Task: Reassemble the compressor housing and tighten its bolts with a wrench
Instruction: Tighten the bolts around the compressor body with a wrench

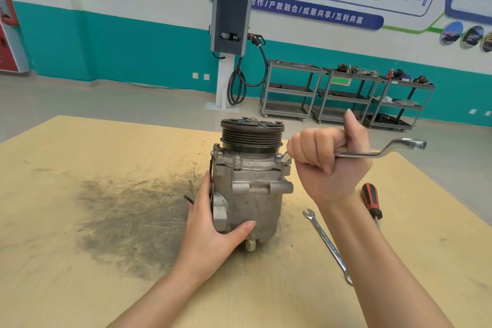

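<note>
Head view, compressor: the grey cast-metal compressor housing [253, 194] with its dark ribbed pulley on top stands upright near the middle of the scuffed tan wooden table [80, 247].
Head view, left hand: the left hand [213, 234] clasps the housing's lower left side, thumb across the front.
Head view, right hand: the right hand [330, 157] is fisted round the silver offset ring wrench [383, 150], whose near end sits at a bolt on the housing's upper right flange; the seating is hidden.
Risk, slip: if the ring is only partly on, a pull could round the bolt head or throw the knuckles into the pulley.
Risk, tipping: the tall housing may rock on its base.
Head view, spares: a silver open-ended spanner [327, 242] and a red-and-black-handled screwdriver [371, 202] lie to the right.
</note>
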`<state>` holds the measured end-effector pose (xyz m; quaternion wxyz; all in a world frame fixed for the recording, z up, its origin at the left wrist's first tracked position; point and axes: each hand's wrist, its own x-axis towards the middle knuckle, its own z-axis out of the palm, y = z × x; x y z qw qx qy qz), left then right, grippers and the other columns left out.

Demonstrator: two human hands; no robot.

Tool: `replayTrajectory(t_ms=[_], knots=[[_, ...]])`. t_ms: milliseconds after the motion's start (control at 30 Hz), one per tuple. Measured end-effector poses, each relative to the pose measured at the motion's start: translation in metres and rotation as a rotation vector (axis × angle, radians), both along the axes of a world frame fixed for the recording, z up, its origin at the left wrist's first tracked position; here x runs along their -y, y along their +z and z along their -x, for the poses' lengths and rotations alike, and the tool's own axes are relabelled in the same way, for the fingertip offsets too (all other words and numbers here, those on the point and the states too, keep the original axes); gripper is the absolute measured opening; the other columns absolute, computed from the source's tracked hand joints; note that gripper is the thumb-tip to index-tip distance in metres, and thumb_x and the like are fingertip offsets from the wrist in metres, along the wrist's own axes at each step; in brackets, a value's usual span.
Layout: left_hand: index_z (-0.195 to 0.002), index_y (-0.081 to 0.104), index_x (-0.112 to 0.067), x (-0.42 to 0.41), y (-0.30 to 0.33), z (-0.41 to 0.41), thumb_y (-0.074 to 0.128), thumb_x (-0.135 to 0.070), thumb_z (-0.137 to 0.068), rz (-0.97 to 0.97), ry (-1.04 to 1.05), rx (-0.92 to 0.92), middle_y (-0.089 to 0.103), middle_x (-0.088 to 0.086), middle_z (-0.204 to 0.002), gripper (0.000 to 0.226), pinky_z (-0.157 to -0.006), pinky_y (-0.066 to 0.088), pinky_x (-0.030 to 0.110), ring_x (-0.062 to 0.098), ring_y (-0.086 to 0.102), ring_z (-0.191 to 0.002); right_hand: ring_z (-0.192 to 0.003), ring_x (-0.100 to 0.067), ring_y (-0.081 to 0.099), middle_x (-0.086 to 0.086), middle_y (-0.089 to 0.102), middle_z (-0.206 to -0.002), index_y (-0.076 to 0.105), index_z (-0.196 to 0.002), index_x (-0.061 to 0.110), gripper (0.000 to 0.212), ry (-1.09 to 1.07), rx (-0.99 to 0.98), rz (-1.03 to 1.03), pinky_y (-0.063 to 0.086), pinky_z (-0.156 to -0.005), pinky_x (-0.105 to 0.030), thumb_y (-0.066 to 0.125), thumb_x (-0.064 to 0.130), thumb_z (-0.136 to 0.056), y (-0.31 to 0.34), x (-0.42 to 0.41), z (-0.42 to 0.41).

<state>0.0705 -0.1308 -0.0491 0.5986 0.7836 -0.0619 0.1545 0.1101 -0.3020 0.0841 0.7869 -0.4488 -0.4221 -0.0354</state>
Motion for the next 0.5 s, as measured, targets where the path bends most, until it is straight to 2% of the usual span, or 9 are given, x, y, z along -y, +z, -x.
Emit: replayTrajectory(t_ms=[233, 367, 500], knots=[[-0.15, 0.007, -0.051, 0.002, -0.003, -0.001, 0.077, -0.064, -0.058, -0.008, 0.015, 0.004, 0.024, -0.03, -0.154, 0.116, -0.12, 0.025, 0.046, 0.003, 0.021, -0.146, -0.042, -0.013, 0.015, -0.002, 0.017, -0.038, 0.017, -0.036, 0.004, 0.069, -0.2, 0.039, -0.021, 0.012, -0.048, -0.027, -0.003, 0.033, -0.095, -0.003, -0.014, 0.01], [-0.152, 0.005, -0.049, 0.002, -0.005, -0.002, 0.084, -0.049, -0.066, -0.021, 0.033, 0.01, 0.022, -0.03, -0.155, 0.116, -0.121, 0.023, 0.045, 0.002, 0.019, -0.146, -0.041, -0.008, 0.021, -0.003, 0.018, -0.038, 0.019, -0.035, 0.006, 0.067, -0.274, 0.069, -0.016, 0.015, -0.048, -0.024, -0.004, 0.031, -0.093, -0.004, -0.021, 0.012], [-0.154, 0.007, -0.044, 0.001, -0.006, -0.002, 0.084, -0.049, -0.066, -0.012, 0.03, 0.007, 0.026, -0.027, -0.155, 0.117, -0.12, 0.025, 0.047, 0.005, 0.022, -0.146, -0.042, -0.011, 0.019, -0.003, 0.017, -0.039, 0.021, -0.037, 0.006, 0.065, -0.34, 0.068, 0.002, 0.015, -0.047, -0.023, -0.003, 0.03, -0.093, -0.002, -0.029, 0.013]])
